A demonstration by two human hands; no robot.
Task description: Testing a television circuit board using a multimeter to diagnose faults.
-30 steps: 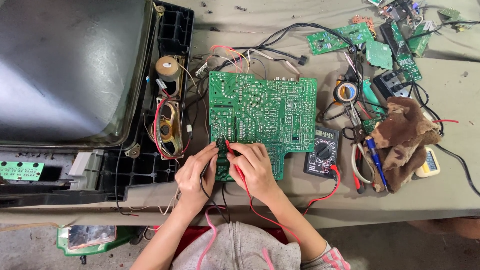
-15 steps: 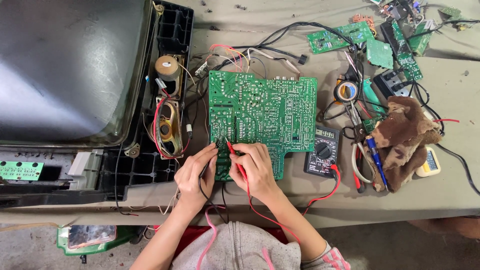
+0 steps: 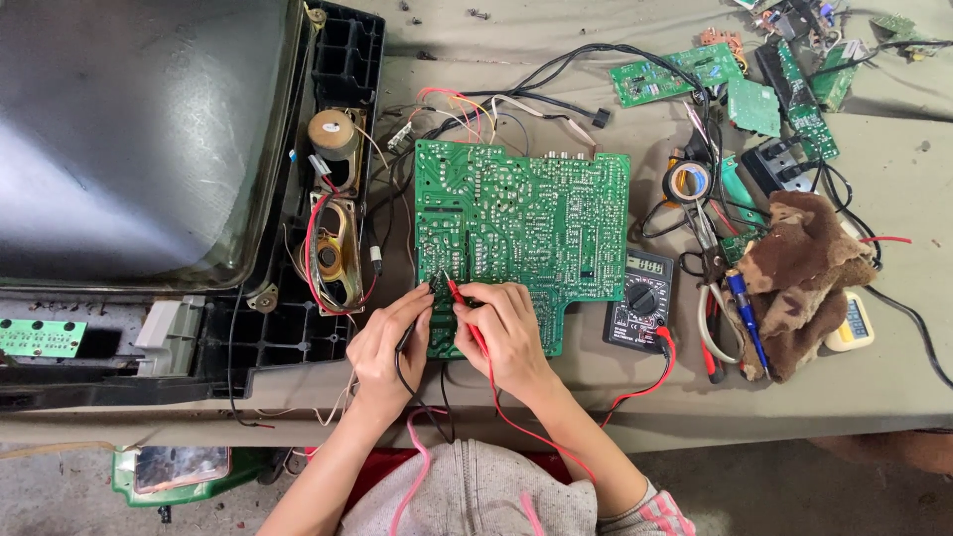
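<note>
Two hands work at the near edge of the board (image 3: 526, 223), a large green circuit board lying solder side up on the table (image 3: 893, 387). Left hand (image 3: 389, 342), at 7 o'clock from the board's middle, pinches the black probe (image 3: 434, 286) between thumb and fingers, tip on the board's lower left corner. Right hand (image 3: 506, 335), just beside it at 6 o'clock, grips the red probe (image 3: 459, 294) the same way, its tip touching the board close to the black one. Red lead (image 3: 635, 392) loops off the table edge and back up to the multimeter (image 3: 638, 301), which lies at 4 o'clock, against the board's right side. Beyond it at 3 o'clock lie a brown cloth (image 3: 799, 268), pliers (image 3: 707, 233) and a tape roll (image 3: 687, 181). At 9 o'clock sits an opened television (image 3: 129, 129) with its speaker (image 3: 333, 253) exposed. Farthest, at 1 o'clock, smaller boards (image 3: 675, 74) and black cables (image 3: 596, 55) are scattered.
</note>
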